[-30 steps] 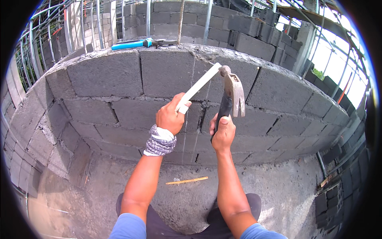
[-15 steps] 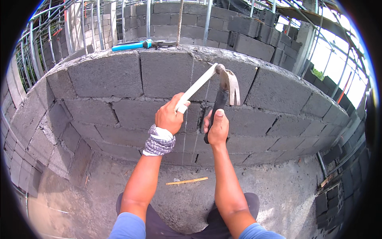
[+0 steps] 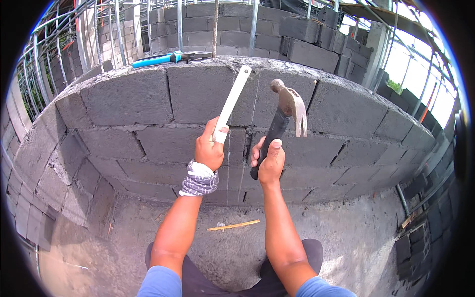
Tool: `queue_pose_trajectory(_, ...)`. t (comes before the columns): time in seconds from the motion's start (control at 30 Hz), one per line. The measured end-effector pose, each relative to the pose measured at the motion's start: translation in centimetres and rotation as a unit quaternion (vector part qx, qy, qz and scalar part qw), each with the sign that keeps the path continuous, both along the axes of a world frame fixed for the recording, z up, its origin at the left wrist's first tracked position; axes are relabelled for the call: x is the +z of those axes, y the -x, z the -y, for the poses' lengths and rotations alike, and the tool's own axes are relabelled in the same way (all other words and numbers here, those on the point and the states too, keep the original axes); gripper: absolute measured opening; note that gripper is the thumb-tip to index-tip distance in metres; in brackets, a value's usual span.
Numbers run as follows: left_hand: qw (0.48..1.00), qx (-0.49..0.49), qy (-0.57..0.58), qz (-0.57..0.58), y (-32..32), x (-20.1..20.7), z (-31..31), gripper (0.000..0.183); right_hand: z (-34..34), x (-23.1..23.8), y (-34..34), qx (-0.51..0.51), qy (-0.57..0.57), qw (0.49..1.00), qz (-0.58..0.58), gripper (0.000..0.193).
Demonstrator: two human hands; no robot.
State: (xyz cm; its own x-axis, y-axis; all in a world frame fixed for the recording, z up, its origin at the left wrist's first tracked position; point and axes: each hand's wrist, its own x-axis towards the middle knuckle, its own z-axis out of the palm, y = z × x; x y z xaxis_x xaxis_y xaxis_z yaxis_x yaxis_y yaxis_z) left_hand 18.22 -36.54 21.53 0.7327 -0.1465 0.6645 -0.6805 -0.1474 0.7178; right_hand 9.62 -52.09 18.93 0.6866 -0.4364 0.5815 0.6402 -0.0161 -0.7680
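My left hand (image 3: 210,148), with a patterned cloth round its wrist, is closed on a white flat bar (image 3: 232,101). The bar slants up and to the right in front of the grey block wall (image 3: 126,99); a small dark round spot, perhaps a nail head or a hole, marks its top end. Wrapped round the black handle of a claw hammer (image 3: 289,101), my right hand (image 3: 268,161) is just to the right. The hammer's head points up, its claw turned right, with a gap between it and the bar. Thin pale vertical lines run down the blocks.
Blue-handled pliers (image 3: 158,59) lie on top of the wall, beside an upright rebar rod (image 3: 215,32). A thin wooden strip (image 3: 233,225) is on the concrete floor. Metal posts and scaffolding stand behind; stacked blocks (image 3: 413,252) are at the lower right.
The hammer head has come away from the bar's top end and moved slightly right. The bar has swung a little more upright, its top shifting left and up.
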Motion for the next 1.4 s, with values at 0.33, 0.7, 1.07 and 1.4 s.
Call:
queue_pose_trajectory(0.33, 0.994, 0.059, -0.047, 0.083, -1.3, -2.9, -0.9, 0.036, 0.6, -0.6, 0.8, -0.045, 0.048, 0.996, 0.051, 0.081)
queue_pose_trajectory(0.7, 0.998, 0.013, -0.016, 0.056, -2.2, -3.4, -1.1, 0.035, -0.7, 0.3, 1.0, -0.096, 0.206, 0.969, 0.093, 0.081)
queue_pose_trajectory(1.07, 0.999, -0.008, -0.022, 0.028, -2.3, -3.5, -1.3, 0.041, -0.2, -0.9, 0.0, -0.183, 0.251, 0.947, 0.08, 0.059)
queue_pose_trajectory(1.4, 0.999, -0.006, -0.012, 0.043, -2.5, -3.5, -1.3, 0.038, -0.3, 0.2, 0.3, -0.12, 0.164, 0.977, -0.057, 0.072)
